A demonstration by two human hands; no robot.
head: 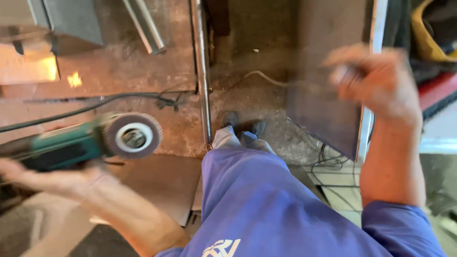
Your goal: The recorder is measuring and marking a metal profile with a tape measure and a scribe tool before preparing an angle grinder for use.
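- Grinder (pixel 71 145), teal and black, sits at the left of the view in the left hand (pixel 38 176), blurred by motion; the left grip is wrapped around its body from below.
- Its round flap disc (pixel 133 137) faces the camera, with a pale hub in the middle, held above the rusty steel plates on the floor.
- A black cable (pixel 81 109) runs from the left edge across the plates behind the grinder.
- A bright patch of sunlight (pixel 40 69) falls on the plate at upper left, near grey metal bars (pixel 145 26).
- A long steel tube (pixel 203 81) runs down the middle of the view towards the person's shoes (pixel 243 126).
- Blue clothing (pixel 266 204) fills the lower centre.
- A dark upright steel sheet (pixel 323 95) stands to the right of the shoes.
- The right hand (pixel 376 78) is raised in front of that sheet, blurred; the right grip is curled, and I cannot tell whether it grasps anything.
- A yellow object (pixel 426 35) lies at the upper right corner.
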